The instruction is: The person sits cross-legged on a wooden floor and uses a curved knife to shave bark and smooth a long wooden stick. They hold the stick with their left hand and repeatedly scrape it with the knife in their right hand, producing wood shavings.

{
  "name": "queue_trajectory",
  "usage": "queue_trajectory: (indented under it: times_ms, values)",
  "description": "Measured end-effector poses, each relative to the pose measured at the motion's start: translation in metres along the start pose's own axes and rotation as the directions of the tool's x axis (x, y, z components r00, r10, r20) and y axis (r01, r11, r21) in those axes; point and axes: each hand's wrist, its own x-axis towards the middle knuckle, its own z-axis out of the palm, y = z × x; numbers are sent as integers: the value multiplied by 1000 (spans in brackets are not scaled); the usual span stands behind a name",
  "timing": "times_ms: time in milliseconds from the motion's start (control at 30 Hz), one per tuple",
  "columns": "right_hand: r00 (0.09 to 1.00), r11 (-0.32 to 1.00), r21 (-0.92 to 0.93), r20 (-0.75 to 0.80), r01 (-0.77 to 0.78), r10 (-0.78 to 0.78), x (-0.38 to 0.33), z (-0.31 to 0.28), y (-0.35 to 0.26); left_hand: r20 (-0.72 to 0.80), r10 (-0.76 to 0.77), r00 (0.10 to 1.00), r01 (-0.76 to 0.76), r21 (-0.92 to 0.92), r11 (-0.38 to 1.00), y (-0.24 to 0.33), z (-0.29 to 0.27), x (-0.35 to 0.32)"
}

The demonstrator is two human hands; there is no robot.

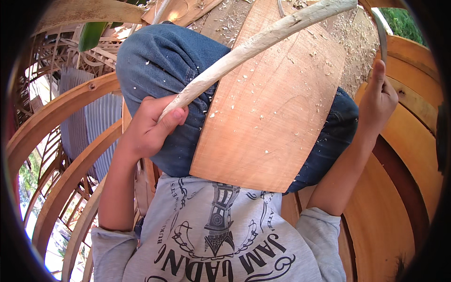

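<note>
My left hand (157,120) is closed round the lower end of a pale, peeled stick (253,51), which slants up and to the right over my lap. In my right hand (378,96), raised at the right, is a long, narrow blade (383,40) that looks like a knife, pointing up and apart from the stick. Its handle is hidden in my fingers. A wide, flat wooden board (277,113) lies across my legs, its near edge against my shirt. Small pale shavings (256,115) are scattered on it.
Curved wooden ribs (61,115) rise on the left, with grey corrugated sheet (101,131) behind them. Curved planks (380,202) form a wall at the right. More shavings cover the floor (221,30) ahead, near another piece of wood (190,9).
</note>
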Motion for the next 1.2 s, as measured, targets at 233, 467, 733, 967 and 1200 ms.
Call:
queue_trajectory:
  times_ms: [233, 467, 733, 967, 1200]
  values:
    - [889, 920, -83, 305, 382, -341, -45, 33, -53, -4, -55, 999, 55, 5, 998, 5, -1, 0]
    - [912, 913, -151, 227, 379, -341, -39, 36, -45, -37, -18, 999, 21, 85, 996, 8, 3, 2]
    - [995, 980, 178, -39, -85, 93, 1, 23, 16, 28, -73, 997, 72, 64, 995, 10, -2, -4]
    - [919, 968, 34, 308, 247, -246, -57, 38, -37, 36, -86, 996, 85, 30, 996, 14, -1, 1]
    - [928, 941, -106, 234, 320, -289, -51, 35, -37, -126, 94, 988, -55, 289, 956, 8, 16, 0]
